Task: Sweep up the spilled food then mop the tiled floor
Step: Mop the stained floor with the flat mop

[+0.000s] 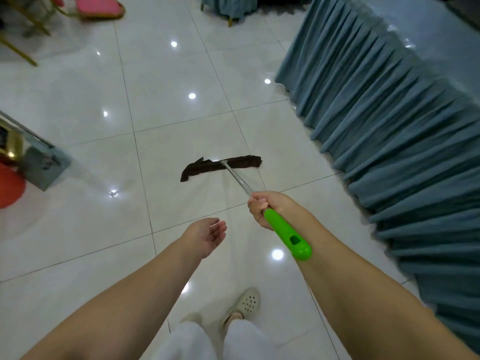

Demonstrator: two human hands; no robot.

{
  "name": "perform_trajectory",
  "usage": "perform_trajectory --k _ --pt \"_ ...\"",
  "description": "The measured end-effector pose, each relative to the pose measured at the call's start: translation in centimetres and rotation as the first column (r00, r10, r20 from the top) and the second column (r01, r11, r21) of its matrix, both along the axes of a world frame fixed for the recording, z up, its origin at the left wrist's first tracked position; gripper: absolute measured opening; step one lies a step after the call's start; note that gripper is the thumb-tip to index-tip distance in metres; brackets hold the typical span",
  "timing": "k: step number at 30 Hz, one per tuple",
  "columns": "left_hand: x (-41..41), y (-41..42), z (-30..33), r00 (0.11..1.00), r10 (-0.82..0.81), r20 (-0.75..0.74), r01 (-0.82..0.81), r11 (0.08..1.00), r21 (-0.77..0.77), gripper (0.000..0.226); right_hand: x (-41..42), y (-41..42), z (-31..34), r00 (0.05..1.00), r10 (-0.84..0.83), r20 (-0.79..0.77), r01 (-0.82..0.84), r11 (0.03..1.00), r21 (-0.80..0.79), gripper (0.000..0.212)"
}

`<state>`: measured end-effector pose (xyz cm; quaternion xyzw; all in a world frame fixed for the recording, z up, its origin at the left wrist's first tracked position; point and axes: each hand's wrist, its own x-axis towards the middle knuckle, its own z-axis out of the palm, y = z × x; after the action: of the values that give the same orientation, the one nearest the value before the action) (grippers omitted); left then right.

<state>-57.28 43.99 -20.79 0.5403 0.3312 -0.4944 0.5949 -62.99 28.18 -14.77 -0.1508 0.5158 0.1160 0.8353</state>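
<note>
glossy pale tiled floor (168,120), big square tiles with thin dark grout lines, ceiling lights mirrored as bright dots. along the right side a table skirt (389,131), blue-green cloth in deep vertical pleats, hem reaching the floor; a smooth pale tabletop (428,24) above it. far end, another skirted table (228,6) in the same cloth with a gold leg showing. top left a chair (96,7), pink padded seat on a thin gold metal frame. left edge a grey flat base (45,165) with a slanted metal bar, gold shiny box beside it, and a red rounded thing (10,185) cut off by the frame, cannot tell what.

mop (220,166) in the middle of the floor: dark brown flat cloth head, long narrow strip, left end crumpled and folded, lying on the tiles well apart from the skirt. thin shiny metal shaft runs from the head back to a bright green plastic handle (288,236), rounded tip with a hang hole, resting against the right forearm.

right hand (262,206) wrapped round the shaft just where green grip meets metal, fingers curled tight. left hand (207,236) off the mop, palm up, fingers loose and lightly bent, holding nothing, near the right hand but not touching.

below: white trousers, cream perforated clog (245,302) on the tile.
</note>
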Motion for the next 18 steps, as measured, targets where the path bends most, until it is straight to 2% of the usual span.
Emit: perform_trajectory --k 6,13,14,16,18 --pt "-2.7 -7.8 0.2 0.999 -0.052 -0.011 0.051 0.995 -0.091 0.027 -3.6 -4.2 1.8 0.995 0.091 -0.027 -0.090 0.995 0.036 0.029" --pt "-5.8 -15.4 1.0 0.990 -0.095 -0.100 0.076 0.980 -0.186 0.032 -9.7 -6.8 5.5 0.997 0.073 -0.037 -0.067 0.989 0.132 0.020" --pt "-6.3 -16.0 1.0 0.986 -0.102 -0.128 0.075 0.977 -0.200 0.032 -10.7 -6.9 6.1 0.997 0.065 -0.034 -0.060 0.988 0.142 0.013" --pt "-7.4 -16.8 1.2 0.980 -0.097 -0.174 0.060 0.977 -0.205 0.024 -12.5 -7.1 7.4 0.998 0.045 -0.054 -0.036 0.989 0.146 0.018" --pt "-8.5 -17.1 1.4 0.976 -0.065 -0.208 0.025 0.982 -0.189 0.018 -14.3 -7.2 8.9 0.993 0.099 -0.064 -0.088 0.983 0.159 0.015"
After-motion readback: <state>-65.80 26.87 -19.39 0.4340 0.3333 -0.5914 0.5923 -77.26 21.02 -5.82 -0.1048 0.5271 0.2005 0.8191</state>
